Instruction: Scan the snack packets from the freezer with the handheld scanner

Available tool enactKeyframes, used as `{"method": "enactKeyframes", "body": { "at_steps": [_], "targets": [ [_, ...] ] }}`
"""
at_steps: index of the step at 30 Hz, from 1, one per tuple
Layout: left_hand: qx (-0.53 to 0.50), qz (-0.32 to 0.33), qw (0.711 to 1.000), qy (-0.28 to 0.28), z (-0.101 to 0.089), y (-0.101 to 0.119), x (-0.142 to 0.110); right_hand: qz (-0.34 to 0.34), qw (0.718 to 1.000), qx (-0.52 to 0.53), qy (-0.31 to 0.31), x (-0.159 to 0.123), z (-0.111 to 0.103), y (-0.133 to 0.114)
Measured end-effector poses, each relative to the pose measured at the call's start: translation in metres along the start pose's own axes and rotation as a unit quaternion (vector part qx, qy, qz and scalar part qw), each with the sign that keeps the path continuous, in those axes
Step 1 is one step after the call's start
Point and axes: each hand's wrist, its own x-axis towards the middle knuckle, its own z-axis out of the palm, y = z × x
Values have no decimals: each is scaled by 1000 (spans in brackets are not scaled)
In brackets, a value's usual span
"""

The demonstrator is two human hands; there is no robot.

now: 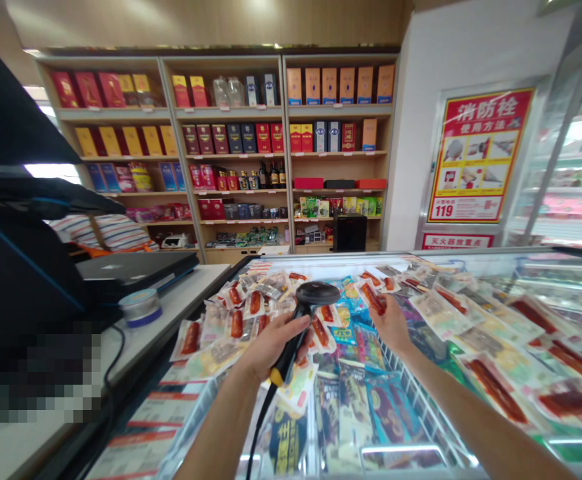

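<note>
My left hand [269, 345] is wrapped round the handle of a black barcode scanner [307, 313], whose head points away from me and whose cable hangs down toward the bottom edge. My right hand [391, 323] reaches forward over a heap of small clear snack packets [251, 308] with red sausage-like contents, fingers closed on one packet [373, 298]. Both hands are above a glass-topped chest freezer [421, 427] covered in packets.
At the left stands a white counter [181, 300] with a dark monitor [15, 220], a closed laptop [131, 268] and a tape roll [141, 307]. Wooden shelves [271, 153] of boxed goods fill the back wall. A red fire-hydrant poster [478, 157] hangs at the right.
</note>
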Motion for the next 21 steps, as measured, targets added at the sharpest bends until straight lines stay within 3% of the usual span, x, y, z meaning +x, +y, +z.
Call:
{"method": "enactKeyframes", "body": {
  "at_steps": [4,11,17,21],
  "targets": [
    [-13,-1,999,-47,-7,-1,1,-8,1000,-6,6,0,1,1],
    [-41,-16,998,-52,-10,-4,3,-30,999,-17,15,-2,2,0],
    [-29,-18,999,1,-11,1,4,-7,998,-52,-22,2,5,-1],
    [-41,-14,997,61,-16,6,4,28,993,-91,-73,0,24,-23]
  ]
}}
